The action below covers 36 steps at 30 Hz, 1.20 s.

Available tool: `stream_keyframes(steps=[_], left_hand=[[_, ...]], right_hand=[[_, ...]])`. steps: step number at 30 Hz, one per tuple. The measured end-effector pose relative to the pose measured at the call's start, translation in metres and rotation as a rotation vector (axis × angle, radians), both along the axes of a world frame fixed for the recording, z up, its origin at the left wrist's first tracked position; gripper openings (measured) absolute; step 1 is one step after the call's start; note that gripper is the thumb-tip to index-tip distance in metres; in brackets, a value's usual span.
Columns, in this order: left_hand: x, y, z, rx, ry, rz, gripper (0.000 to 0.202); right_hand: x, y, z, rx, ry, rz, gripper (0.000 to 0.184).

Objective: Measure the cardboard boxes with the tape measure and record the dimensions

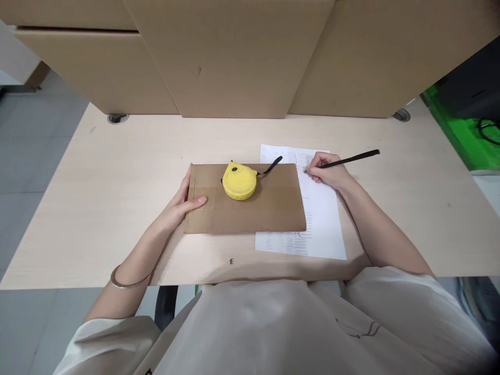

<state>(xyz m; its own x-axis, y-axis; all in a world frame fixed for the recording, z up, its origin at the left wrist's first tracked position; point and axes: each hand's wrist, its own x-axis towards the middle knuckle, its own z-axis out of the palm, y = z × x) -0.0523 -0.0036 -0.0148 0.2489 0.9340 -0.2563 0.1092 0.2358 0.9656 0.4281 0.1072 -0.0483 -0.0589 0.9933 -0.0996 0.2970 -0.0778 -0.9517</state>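
Observation:
My left hand (183, 200) grips the left end of a flat cardboard box (269, 208), thumb on top and the other fingers along its far left edge. On the box rests a round yellow pouch (239, 181) with a black eye spot and a short black strap (272, 165). My right hand (327, 169) is closed around a black pen (359, 157), its tip end down at a printed sheet of paper (326, 229). The box covers the left part of that sheet.
Tall cardboard boxes (234, 62) stand along the back of the pale wooden table (97, 208). Cable holes (117, 119) show near the two back corners. At the far right are a green surface (449, 125) and a black cable (488, 130).

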Motion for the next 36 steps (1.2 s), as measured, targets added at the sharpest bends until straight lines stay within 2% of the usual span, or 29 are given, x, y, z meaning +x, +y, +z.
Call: stream_keyframes(steps=[7,15,23,32,36], left_hand=[[0.005,-0.001,0.007,-0.058,-0.038,0.044,0.136],[0.007,0.000,0.007,0.008,0.005,0.007,0.129],[0.010,-0.002,0.013,-0.038,-0.025,0.043,0.133],[0.005,-0.002,0.007,-0.009,0.001,0.026,0.126],[0.005,-0.002,0.007,-0.033,-0.026,0.033,0.129]], right_hand=[[-0.001,-0.001,0.002,-0.005,0.000,0.011,0.036],[0.002,-0.002,0.003,-0.009,-0.012,-0.002,0.046],[0.007,-0.002,0.001,0.006,-0.020,0.010,0.056],[0.010,-0.002,-0.003,-0.004,-0.028,0.013,0.051],[0.010,-0.001,-0.003,-0.012,-0.020,-0.010,0.045]])
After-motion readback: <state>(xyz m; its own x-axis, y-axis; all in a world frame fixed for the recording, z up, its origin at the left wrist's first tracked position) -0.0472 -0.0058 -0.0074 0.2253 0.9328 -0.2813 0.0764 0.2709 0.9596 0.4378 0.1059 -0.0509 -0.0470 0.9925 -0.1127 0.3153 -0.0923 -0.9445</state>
